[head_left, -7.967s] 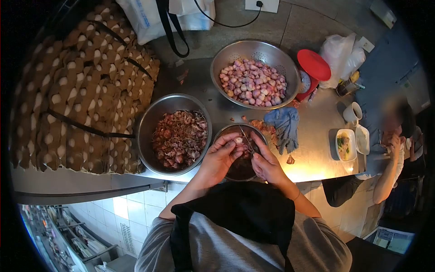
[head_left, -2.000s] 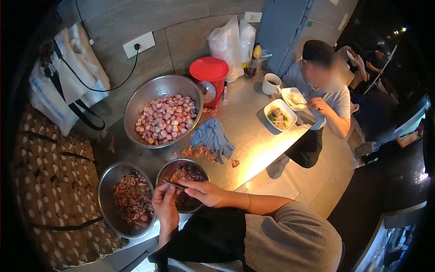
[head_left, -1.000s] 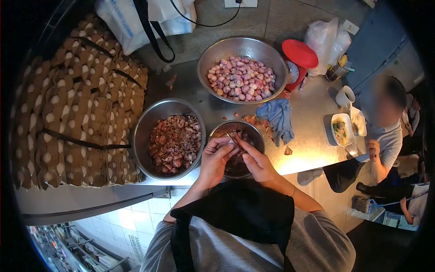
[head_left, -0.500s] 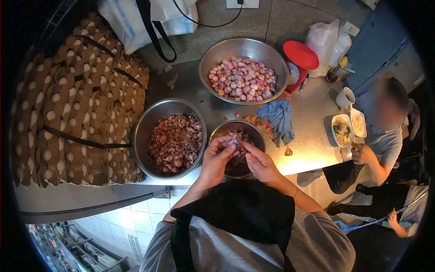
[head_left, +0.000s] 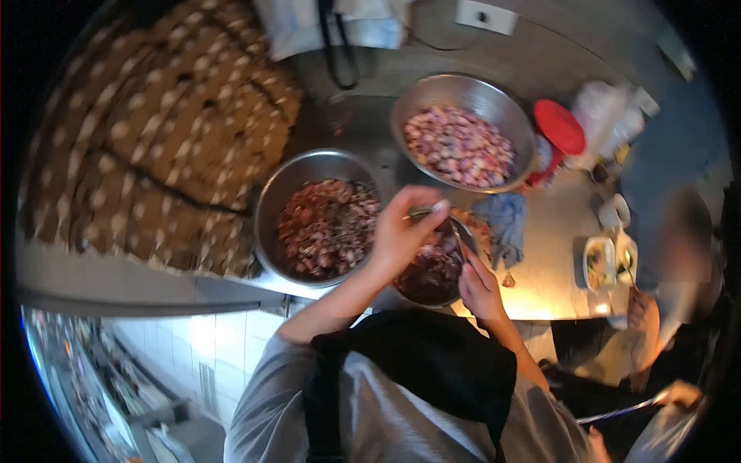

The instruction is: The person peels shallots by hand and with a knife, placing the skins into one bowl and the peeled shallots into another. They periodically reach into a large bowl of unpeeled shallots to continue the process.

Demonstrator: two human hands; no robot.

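My left hand is raised over the small metal bowl, thumb and fingers pinched together. Something small and pale shows at the fingertips, too blurred to name. My right hand grips a small knife, its blade pointing up and away from me at the bowl's right side. Reddish-purple shallots lie in this bowl, partly hidden by my hands. Beyond it, a metal colander holds many peeled pink shallots. On the left, a larger metal bowl contains unpeeled shallots and dry skins.
Stacked egg trays fill the left side. A blue glove lies right of the small bowl, near loose skins. A red scale stands beside the colander. At right, a person sits by food containers and a white cup.
The view has swung, shifting the table rightward. My left hand has parted from the knife and risen toward the colander. My right hand still holds the knife.
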